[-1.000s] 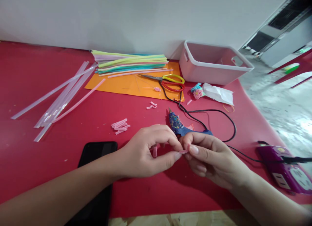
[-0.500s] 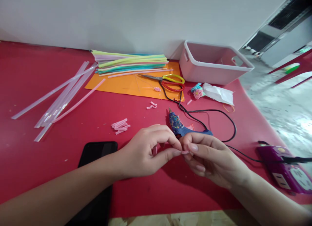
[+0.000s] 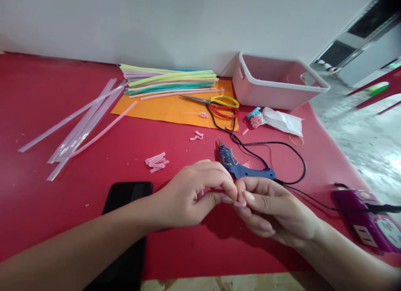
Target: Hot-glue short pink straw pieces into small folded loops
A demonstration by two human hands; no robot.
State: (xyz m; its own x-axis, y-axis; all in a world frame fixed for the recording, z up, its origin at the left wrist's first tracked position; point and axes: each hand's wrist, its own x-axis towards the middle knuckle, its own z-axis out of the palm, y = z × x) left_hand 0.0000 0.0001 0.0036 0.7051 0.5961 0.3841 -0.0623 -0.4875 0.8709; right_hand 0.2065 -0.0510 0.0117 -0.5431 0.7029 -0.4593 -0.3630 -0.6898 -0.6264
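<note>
Between the fingertips of both hands is a short piece of pink pipe cleaner (image 3: 240, 203), bent into a curve. My left hand (image 3: 197, 195) pinches one end of it, and my right hand (image 3: 275, 203) pinches the other. Another bit of pink shows inside the curl of my left fingers, mostly hidden. Just beyond the hands lies a blue glue gun (image 3: 247, 169), its nozzle pointing away. A small pile of cut pink pieces (image 3: 157, 162) rests left of my left hand. Some bent pink pieces (image 3: 196, 136) lie farther back.
Colourful pipe cleaners (image 3: 172, 82) and scissors (image 3: 216, 103) lie on an orange sheet (image 3: 150, 111). Clear sticks (image 3: 84, 119) are at left, a black phone (image 3: 125, 199) under my left forearm. At right are a pink bin (image 3: 275, 92), a fuzzy flower (image 3: 257, 121), and a purple power strip (image 3: 363, 215).
The pink piece between my fingertips was nearly straight and now bows into a curve. My fingertips have drawn closer together. The whole view has shifted slightly.
</note>
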